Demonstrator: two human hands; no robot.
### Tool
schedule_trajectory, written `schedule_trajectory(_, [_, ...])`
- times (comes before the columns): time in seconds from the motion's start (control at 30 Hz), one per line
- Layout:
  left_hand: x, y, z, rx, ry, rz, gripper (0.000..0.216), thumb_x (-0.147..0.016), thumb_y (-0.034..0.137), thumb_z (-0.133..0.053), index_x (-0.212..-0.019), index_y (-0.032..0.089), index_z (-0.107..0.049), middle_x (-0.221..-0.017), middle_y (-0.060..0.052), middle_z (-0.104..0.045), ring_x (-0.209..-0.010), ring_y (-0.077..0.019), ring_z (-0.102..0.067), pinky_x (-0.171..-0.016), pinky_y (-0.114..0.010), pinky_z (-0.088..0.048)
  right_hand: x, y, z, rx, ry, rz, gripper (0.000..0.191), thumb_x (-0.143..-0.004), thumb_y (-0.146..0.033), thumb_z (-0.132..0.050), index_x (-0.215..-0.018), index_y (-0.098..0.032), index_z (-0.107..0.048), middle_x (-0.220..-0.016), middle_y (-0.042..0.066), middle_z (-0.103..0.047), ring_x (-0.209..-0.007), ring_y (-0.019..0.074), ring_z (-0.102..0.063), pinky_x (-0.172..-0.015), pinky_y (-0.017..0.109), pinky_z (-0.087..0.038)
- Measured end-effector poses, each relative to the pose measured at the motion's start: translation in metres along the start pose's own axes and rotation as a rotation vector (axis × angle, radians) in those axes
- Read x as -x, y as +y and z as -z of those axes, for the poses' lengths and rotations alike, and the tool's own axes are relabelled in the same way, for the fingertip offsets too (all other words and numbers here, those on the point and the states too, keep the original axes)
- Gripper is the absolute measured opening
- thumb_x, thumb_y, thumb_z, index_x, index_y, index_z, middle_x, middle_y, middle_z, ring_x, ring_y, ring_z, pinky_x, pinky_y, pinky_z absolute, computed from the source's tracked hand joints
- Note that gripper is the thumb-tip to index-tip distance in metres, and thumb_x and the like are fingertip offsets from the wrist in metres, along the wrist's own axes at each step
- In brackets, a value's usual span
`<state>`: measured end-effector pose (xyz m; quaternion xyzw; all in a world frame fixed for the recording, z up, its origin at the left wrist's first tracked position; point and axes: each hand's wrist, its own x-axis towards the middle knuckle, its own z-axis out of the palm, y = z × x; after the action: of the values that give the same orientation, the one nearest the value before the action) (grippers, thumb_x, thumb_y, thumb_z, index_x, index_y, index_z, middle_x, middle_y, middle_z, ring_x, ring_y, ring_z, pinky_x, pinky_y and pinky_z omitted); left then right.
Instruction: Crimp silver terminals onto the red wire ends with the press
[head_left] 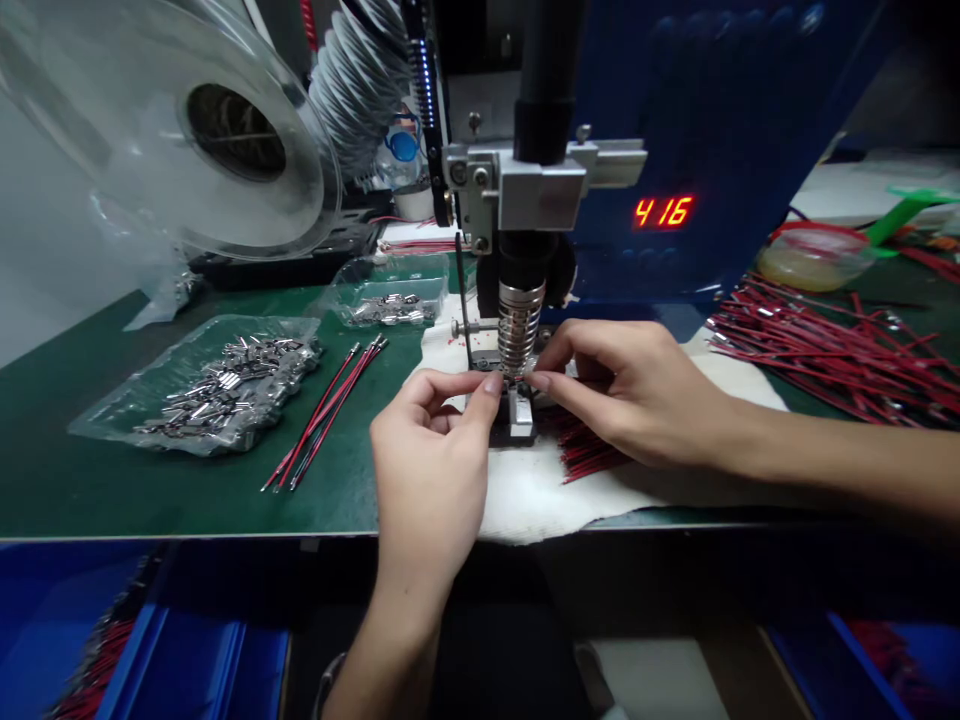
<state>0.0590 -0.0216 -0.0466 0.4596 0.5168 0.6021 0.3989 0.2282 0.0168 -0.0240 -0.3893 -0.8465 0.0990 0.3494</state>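
Note:
My left hand point(431, 455) is at the left of a machine's spring-wrapped head point(520, 325), thumb and forefinger pinched close to its tip. On the right side, my right hand point(645, 390) also pinches at the same spot, its fingertips almost meeting the left ones. What either pinch holds is too small and hidden to make out. Between the fingertips, a small metal block point(519, 412) stands below the head. Under my right hand lies a bunch of red and black wires point(589, 450), partly covered by it.
Left are a clear tray of metal terminals point(225, 390), a smaller clear tray point(394, 300) and a few red-and-black wires with metal ends point(326, 415). A wire heap point(840, 350) lies right. The blue machine housing point(675, 120) rises behind; a clear reel point(247, 130) stands upper left.

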Motion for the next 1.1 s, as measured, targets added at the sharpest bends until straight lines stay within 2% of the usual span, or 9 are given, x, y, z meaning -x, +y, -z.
schedule_trajectory(0.3, [-0.0008,0.0017,-0.0004,-0.004,0.008,0.014,0.017,-0.077,0.03,-0.076,-0.078,0.016,-0.067,-0.058,0.004,-0.058,-0.041,-0.0014,-0.036,-0.038,-0.012,-0.027,0.0005,-0.0003,-0.0002,0.0,0.003,0.009,0.007,-0.085,-0.019,-0.064,-0.081,-0.013,-0.065,-0.074,0.0,-0.065,-0.065,0.0096,-0.055,-0.061,0.022,-0.038])
schedule_trajectory(0.63, [-0.0013,0.0002,0.0003,-0.007,0.005,0.01,0.018,-0.077,0.032,-0.076,-0.079,0.016,-0.067,-0.056,0.005,-0.056,-0.041,-0.001,-0.035,-0.04,-0.011,-0.03,-0.0006,0.0007,-0.0001,0.003,-0.012,0.01,0.009,-0.086,-0.02,-0.062,-0.081,-0.013,-0.063,-0.072,-0.001,-0.063,-0.057,0.007,-0.049,-0.059,0.022,-0.036])
schedule_trajectory(1.1, [0.0004,0.0022,-0.0012,-0.02,0.004,0.007,0.018,-0.077,0.031,-0.075,-0.08,0.016,-0.066,-0.06,0.004,-0.058,-0.041,-0.0012,-0.036,-0.039,-0.012,-0.028,-0.0001,0.0009,0.0002,0.008,0.0,0.028,0.007,-0.086,-0.018,-0.063,-0.081,-0.013,-0.065,-0.074,-0.001,-0.064,-0.062,0.008,-0.052,-0.06,0.022,-0.037])
